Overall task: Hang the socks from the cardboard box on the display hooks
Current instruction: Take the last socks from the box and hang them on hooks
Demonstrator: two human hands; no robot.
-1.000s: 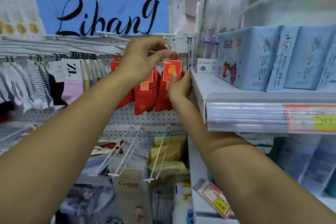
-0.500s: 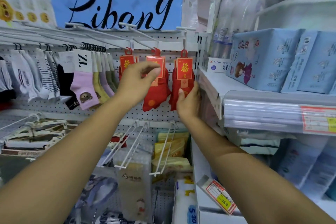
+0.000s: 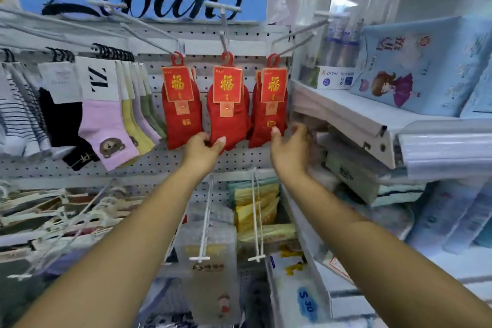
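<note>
Three bunches of red socks with red and gold cards hang side by side from white display hooks (image 3: 225, 34) on the pegboard: the left bunch (image 3: 181, 114), the middle bunch (image 3: 227, 120) and the right bunch (image 3: 269, 117). My left hand (image 3: 203, 148) pinches the lower end of the middle bunch between thumb and fingers. Just right of it, my right hand (image 3: 291, 149) is raised under the right bunch, its thumb tip touching the socks and its fingers loosely spread toward the shelf. The cardboard box is out of view.
Pastel, black and striped socks (image 3: 106, 128) hang to the left. A white shelf (image 3: 346, 117) with blue packs (image 3: 420, 66) juts out at the right. Below are bare white hooks (image 3: 255, 221), yellow packets (image 3: 255, 208) and bagged goods.
Both hands have dropped from the cards and hook tops to the lower ends of the red socks. The view has moved closer to the pegboard.
</note>
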